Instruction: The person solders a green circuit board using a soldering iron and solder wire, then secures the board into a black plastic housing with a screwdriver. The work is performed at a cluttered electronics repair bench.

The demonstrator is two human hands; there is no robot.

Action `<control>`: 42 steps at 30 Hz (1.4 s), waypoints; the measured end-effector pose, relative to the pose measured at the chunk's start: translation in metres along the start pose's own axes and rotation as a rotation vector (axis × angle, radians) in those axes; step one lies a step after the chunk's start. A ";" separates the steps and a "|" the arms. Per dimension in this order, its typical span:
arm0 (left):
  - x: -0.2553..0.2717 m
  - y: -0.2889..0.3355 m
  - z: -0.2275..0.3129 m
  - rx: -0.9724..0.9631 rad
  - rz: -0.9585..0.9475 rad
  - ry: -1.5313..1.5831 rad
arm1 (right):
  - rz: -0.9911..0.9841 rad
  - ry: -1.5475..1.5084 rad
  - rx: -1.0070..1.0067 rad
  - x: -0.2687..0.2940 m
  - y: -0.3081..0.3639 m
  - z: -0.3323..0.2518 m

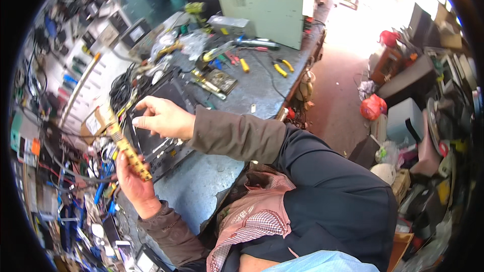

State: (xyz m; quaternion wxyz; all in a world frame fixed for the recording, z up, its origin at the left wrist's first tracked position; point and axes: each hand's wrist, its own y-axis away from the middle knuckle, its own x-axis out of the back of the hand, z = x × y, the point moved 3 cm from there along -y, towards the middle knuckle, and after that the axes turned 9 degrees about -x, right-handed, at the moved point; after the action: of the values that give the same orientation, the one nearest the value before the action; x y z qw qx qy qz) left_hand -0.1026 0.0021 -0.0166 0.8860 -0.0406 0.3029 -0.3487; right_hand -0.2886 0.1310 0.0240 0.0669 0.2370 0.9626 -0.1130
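My left hand (135, 184) is closed round the lower end of a yellow brush (132, 153) with dark spots on its handle. The brush slants up and away to the left, and its pale tip is blurred. Just right of it, my right hand (165, 117) hangs with thumb and forefinger apart and nothing visible between them. Its other fingers are curled. Below both hands lies a flat black device casing (160, 155) on the bench, partly covered by my right hand.
The blue-grey workbench (199, 174) carries yellow-handled pliers (280, 68), a circuit board (222, 80), a black cable coil (121, 90) and a yellow-handled screwdriver (244, 65). A pale green metal cabinet (259, 5) stands at the back. Clutter crowds the left; a red bag (373, 107) sits right.
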 end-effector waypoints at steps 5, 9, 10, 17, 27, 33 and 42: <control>-0.005 0.003 -0.007 0.221 -0.107 -0.159 | -0.213 -0.108 -0.191 0.012 -0.028 0.017; 0.017 -0.002 -0.008 0.187 0.002 0.026 | -0.045 -0.256 -0.234 0.027 -0.028 0.044; 0.015 0.000 -0.004 0.146 -0.002 0.087 | -0.020 -0.302 -0.257 0.033 -0.025 0.047; 0.018 -0.010 -0.015 -0.092 0.036 0.134 | -0.041 -0.285 -0.289 0.044 -0.027 0.053; 0.023 -0.011 -0.023 -0.124 0.019 0.083 | -0.023 -0.273 -0.273 0.045 -0.030 0.055; 0.020 -0.009 -0.028 -0.106 0.003 0.031 | -0.020 -0.225 -0.204 0.043 -0.028 0.054; 0.021 -0.009 -0.027 -0.101 0.000 0.056 | -0.012 -0.271 -0.222 0.045 -0.029 0.056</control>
State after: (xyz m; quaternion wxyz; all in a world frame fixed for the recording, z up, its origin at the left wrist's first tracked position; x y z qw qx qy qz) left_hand -0.1110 -0.0140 -0.0465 0.8739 -0.0755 0.3449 -0.3340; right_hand -0.3372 0.1116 -0.0328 0.2212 0.2051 0.9527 -0.0371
